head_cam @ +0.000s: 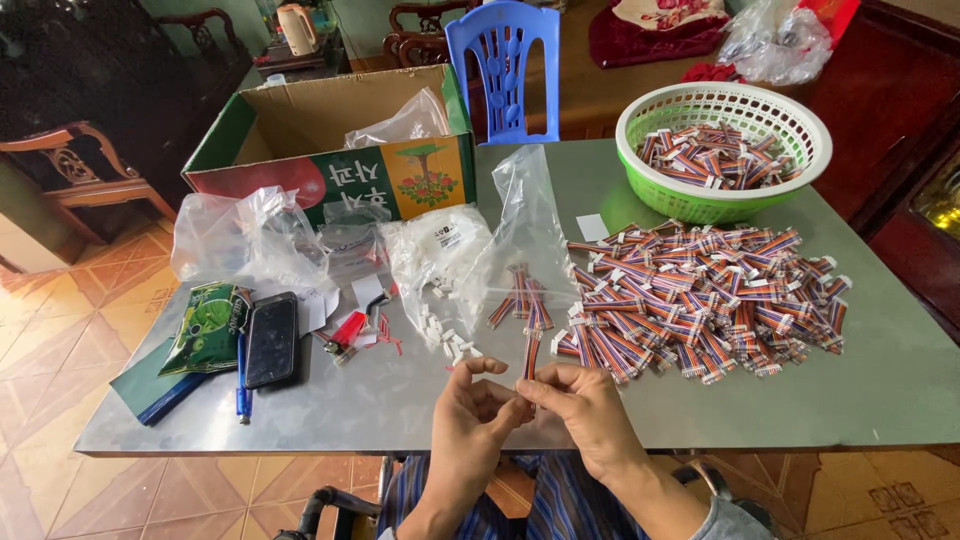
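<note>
Lying far left on the metal table (pixel 400 400): phone (pixel 271 339), then small white plugs (pixel 447 340). Left hand (pixel 470 410) and right hand (pixel 580 405) both pinch one striped cable (pixel 530 357) at the near edge. Cable pile (pixel 700 300), green basket (pixel 723 140) right.

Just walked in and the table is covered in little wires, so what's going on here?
A person seated at a metal table holds one short multicoloured ribbon cable upright between both hands, the left hand and right hand meeting at its lower end. A big pile of the same cables lies to the right, more fill a green basket, and a few lie on a clear bag. Small white connectors are scattered just beyond the hands.
</note>
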